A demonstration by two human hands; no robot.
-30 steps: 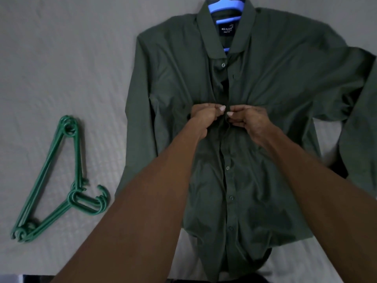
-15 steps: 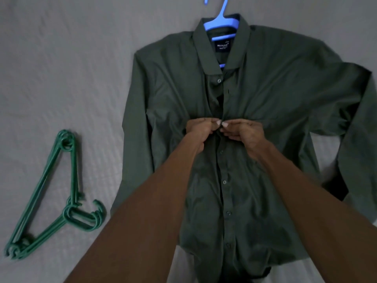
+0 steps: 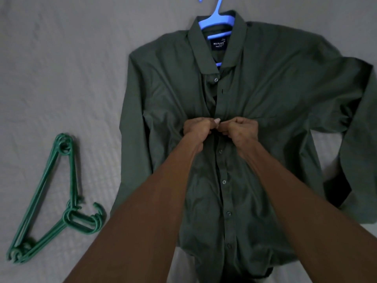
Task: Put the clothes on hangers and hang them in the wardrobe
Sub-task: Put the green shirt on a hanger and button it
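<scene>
A dark green long-sleeved shirt [image 3: 275, 82] lies flat on the pale bed sheet [image 3: 61, 78], front up. A blue hanger [image 3: 216, 18] sits inside its collar, hook pointing away from me. My left hand [image 3: 199, 129] and my right hand [image 3: 240, 129] meet at the button placket at chest height, each pinching one edge of the shirt front. The buttons below my hands look fastened; the top one under the collar is undone.
A stack of green hangers [image 3: 55, 201] lies on the sheet to the left of the shirt. The shirt's right sleeve folds back along the right edge of the view. No wardrobe is visible.
The view has tilted, so the shirt sits lower in frame and the blue hanger's hook now shows. My hands stay at the same spot on the placket, fingers drawn closer together.
</scene>
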